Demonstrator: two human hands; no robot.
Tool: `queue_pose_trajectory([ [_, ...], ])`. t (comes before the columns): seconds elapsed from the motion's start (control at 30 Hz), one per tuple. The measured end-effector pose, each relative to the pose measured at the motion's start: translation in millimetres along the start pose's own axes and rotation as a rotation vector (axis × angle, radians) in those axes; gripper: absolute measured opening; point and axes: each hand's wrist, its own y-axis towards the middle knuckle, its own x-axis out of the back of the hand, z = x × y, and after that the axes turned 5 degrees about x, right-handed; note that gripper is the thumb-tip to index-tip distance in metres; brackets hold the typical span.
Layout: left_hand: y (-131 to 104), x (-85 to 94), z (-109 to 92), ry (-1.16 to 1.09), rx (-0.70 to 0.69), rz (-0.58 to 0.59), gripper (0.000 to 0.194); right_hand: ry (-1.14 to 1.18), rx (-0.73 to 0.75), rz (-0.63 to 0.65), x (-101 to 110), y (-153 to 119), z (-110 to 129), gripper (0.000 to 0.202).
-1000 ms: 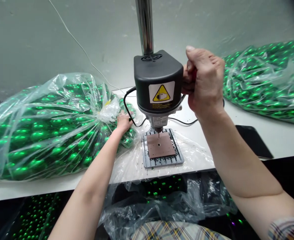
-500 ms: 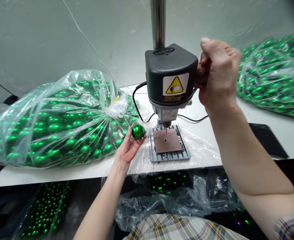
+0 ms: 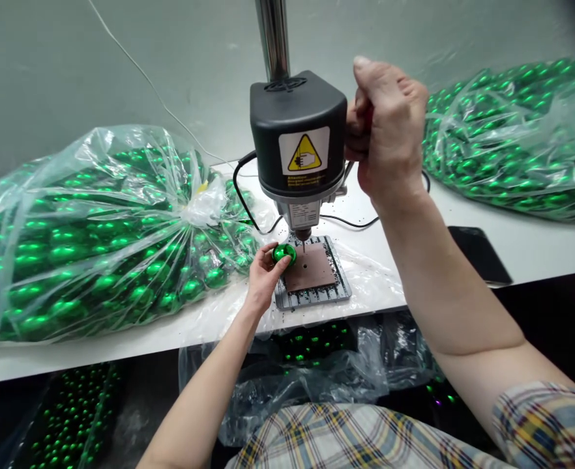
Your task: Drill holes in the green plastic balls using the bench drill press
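My left hand [image 3: 264, 277] is closed on a shiny green bauble [image 3: 284, 254], thumb across its near side. The bauble is at the left edge of a brown board [image 3: 314, 277], which has a small dark hole and lies on the slotted metal base [image 3: 343, 294] of a bench drill press [image 3: 300, 130]. Its thin bit points down above the board, to the right of the bauble. Up at the right side of the drill's black housing, my right hand [image 3: 395, 124] is wrapped round a lever handle, of which only a bit of red shows between the fingers.
Clear plastic bags of green baubles lie on the white table [image 3: 219, 326], one bag [image 3: 96, 247] at left and another [image 3: 512, 143] at right. A flat black object [image 3: 480, 254] rests near the front edge. Below are more baubles in plastic [image 3: 311, 345]. Dark specks surround the base.
My left hand has carried the bauble right, from beside the base to over the board's left edge, and turned so the thumb shows in front. My right hand keeps its grip; the whole view has shifted.
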Motion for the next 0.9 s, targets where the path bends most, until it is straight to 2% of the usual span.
queue_pose_trajectory([
  [0.33, 6.3, -14.5, 18.3, 0.249, -0.102, 0.034, 0.052, -0.038, 0.018, 0.011, -0.6, 1.0, 1.2, 0.044],
  [0.57, 1.9, -14.3, 21.8, 0.624, -0.299, 0.011, 0.05, -0.038, 0.034, 0.008, -1.8, -0.2, 2.1, 0.048],
  [0.73, -2.0, -12.8, 20.8, 0.593, -0.278, 0.078, 0.055, -0.002, 0.028, 0.0, -3.1, -1.8, 4.4, 0.044],
  [0.9, -1.7, -14.0, 18.8, 0.619, -0.273, 0.064, 0.055, 0.03, 0.026, 0.015, -0.8, -7.0, 8.0, 0.046],
])
